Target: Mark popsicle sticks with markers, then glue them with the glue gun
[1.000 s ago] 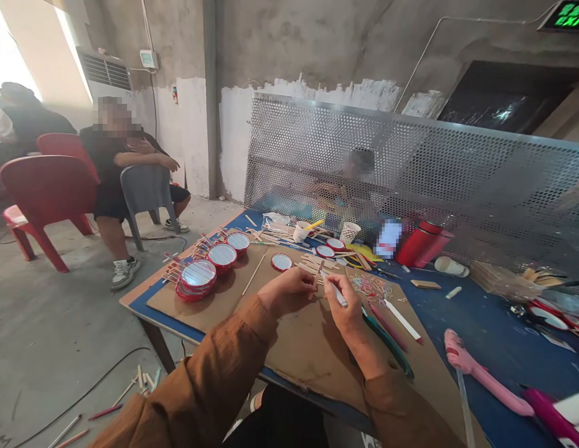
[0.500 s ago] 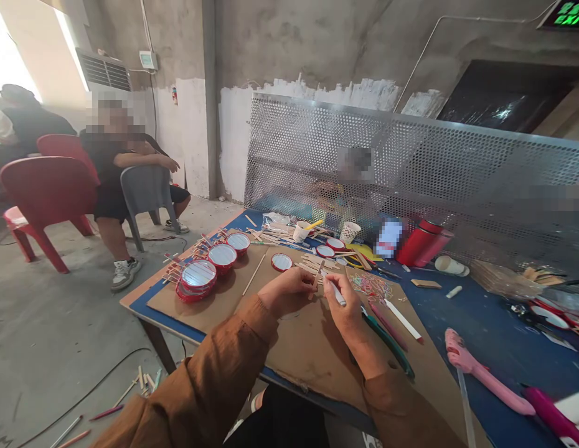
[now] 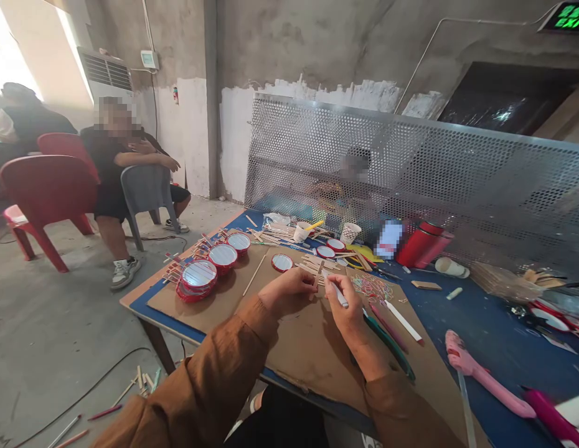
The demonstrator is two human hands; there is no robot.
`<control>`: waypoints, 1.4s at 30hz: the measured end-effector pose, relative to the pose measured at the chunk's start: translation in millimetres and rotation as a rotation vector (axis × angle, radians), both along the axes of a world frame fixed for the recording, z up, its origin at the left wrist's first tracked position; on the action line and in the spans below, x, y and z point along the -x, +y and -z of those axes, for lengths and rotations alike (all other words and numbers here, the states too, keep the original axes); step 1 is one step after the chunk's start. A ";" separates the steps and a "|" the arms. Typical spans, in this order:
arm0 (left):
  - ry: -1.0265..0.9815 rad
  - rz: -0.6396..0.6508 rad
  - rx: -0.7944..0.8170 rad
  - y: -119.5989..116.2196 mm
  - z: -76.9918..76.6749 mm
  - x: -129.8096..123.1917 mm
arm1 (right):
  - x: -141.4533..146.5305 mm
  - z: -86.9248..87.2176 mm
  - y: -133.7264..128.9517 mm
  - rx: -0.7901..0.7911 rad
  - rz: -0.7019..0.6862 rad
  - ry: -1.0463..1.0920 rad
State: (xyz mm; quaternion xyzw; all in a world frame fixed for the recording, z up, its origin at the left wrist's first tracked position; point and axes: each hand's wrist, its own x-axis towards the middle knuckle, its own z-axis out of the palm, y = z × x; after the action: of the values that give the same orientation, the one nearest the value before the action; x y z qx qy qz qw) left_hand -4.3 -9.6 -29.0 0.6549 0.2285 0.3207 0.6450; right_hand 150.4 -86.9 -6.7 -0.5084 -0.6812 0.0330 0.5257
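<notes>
My left hand [image 3: 287, 291] pinches a thin wooden craft stick [image 3: 317, 278] upright over a brown cardboard sheet [image 3: 312, 351]. My right hand [image 3: 349, 309] grips a white marker pen [image 3: 338, 294], whose far end reaches close to that stick. A small red-rimmed round piece [image 3: 282, 262] lies just beyond my left hand, and loose craft sticks [image 3: 312, 267] are piled beyond my fingers. Larger red-rimmed round frames [image 3: 199, 275] stand stacked at the left. Tangled coloured rubber bands [image 3: 371, 287] and a green strip [image 3: 390, 342] lie right of my right hand.
The cardboard rests on a blue-topped table [image 3: 439, 311]. A perforated metal panel [image 3: 364, 143] stands along its far side, near paper cups and a red flask [image 3: 423, 244]. A seated person [image 3: 112, 162] and red chairs [image 3: 47, 186] are at left; sticks lie on the floor.
Both hands stay almost still, keeping the wooden stick and white pen close together. The view has shifted only slightly.
</notes>
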 end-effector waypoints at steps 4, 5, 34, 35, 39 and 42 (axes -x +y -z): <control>0.080 0.016 -0.085 5.5 -1.0 0.9 | 0.2 -0.2 -0.4 0.011 0.007 0.002; 0.102 0.018 -0.106 6.3 -1.5 1.3 | 0.2 -0.4 -0.6 0.010 0.015 0.003; 0.058 0.039 -0.065 8.0 2.6 0.9 | 1.5 -4.3 -2.1 0.016 -0.001 -0.002; 0.048 0.042 -0.063 7.3 1.9 0.9 | 1.5 -3.8 -1.8 0.020 0.000 -0.001; 0.053 0.040 -0.088 4.7 -2.3 0.9 | 1.1 -2.5 -0.9 0.015 0.012 0.011; 0.047 0.023 -0.059 4.4 -3.6 0.7 | 0.7 -2.6 -1.0 0.016 0.003 0.003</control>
State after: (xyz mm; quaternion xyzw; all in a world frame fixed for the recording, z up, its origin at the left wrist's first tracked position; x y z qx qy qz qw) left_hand -5.0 -5.2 -25.4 0.6838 0.2264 0.3045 0.6233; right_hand 149.7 -87.9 -4.1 -0.5136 -0.6793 0.0384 0.5228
